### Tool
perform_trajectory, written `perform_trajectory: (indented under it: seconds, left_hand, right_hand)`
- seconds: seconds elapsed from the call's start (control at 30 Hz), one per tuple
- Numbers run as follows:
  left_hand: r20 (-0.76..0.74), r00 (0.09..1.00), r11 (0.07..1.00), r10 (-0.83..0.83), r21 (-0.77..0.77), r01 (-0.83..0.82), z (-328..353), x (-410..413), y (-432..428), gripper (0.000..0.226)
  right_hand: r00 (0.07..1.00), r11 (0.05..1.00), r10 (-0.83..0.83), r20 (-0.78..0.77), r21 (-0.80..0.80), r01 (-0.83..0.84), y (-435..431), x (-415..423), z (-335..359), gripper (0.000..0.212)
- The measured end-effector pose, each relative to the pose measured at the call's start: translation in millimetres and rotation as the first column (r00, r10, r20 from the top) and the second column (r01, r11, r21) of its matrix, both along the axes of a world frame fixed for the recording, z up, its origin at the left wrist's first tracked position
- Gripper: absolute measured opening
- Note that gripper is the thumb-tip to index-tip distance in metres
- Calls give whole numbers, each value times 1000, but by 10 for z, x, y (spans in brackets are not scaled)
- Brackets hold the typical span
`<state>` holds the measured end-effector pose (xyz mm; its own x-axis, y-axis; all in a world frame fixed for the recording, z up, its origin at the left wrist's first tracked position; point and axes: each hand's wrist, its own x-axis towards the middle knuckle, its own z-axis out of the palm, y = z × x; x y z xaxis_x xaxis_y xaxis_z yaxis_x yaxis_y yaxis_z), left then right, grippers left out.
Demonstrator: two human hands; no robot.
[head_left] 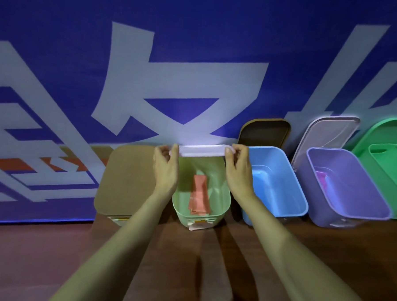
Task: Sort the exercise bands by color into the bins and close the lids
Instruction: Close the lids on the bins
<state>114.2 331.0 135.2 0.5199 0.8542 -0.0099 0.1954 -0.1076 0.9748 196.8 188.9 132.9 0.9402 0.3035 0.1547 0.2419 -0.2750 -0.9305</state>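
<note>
A pale green bin (222,203) stands on the brown table in front of me with an orange-red exercise band (198,195) lying inside. Its pale lid (202,150) is held level over the bin's far edge. My left hand (165,167) pinches the lid's left end and my right hand (237,166) pinches its right end. Right of it stand an open blue bin (281,177), an open purple bin (351,193) with a pink band (320,179) inside, and a green bin (390,165). At the left, a bin has its tan lid (127,178) closed.
A blue banner with large pale characters forms the wall right behind the bins. A tan lid (264,132), a clear lid (324,136) and a green lid (387,130) lean against it. The brown table (38,257) stretches toward me under my forearms.
</note>
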Motion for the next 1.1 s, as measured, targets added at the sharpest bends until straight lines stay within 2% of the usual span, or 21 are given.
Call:
perform_trajectory:
  seconds: [0.13,0.37,0.77,0.97,1.1]
  left_hand:
    - [-79,996,999,-42,-5,42,-174,-236,-140,27]
    - [-254,959,992,-126,-35,121,-452,-504,-362,45]
    - [-307,940,988,-150,-6,156,-655,-697,-522,55]
    - [-312,939,988,-142,21,156,-692,-720,-529,52]
    - [-402,895,967,-193,76,243,-686,-673,-479,52]
  right_hand:
    - [1000,998,17,-11,-53,-18,-154,-188,-153,28]
    - [993,968,75,-89,-232,-94,-354,-405,-505,43]
    - [991,945,92,-100,-305,-118,-508,-591,-701,49]
    - [984,934,147,-95,-313,-170,-549,-602,-718,44]
    - [982,907,157,-110,-377,-187,-504,-564,-711,44]
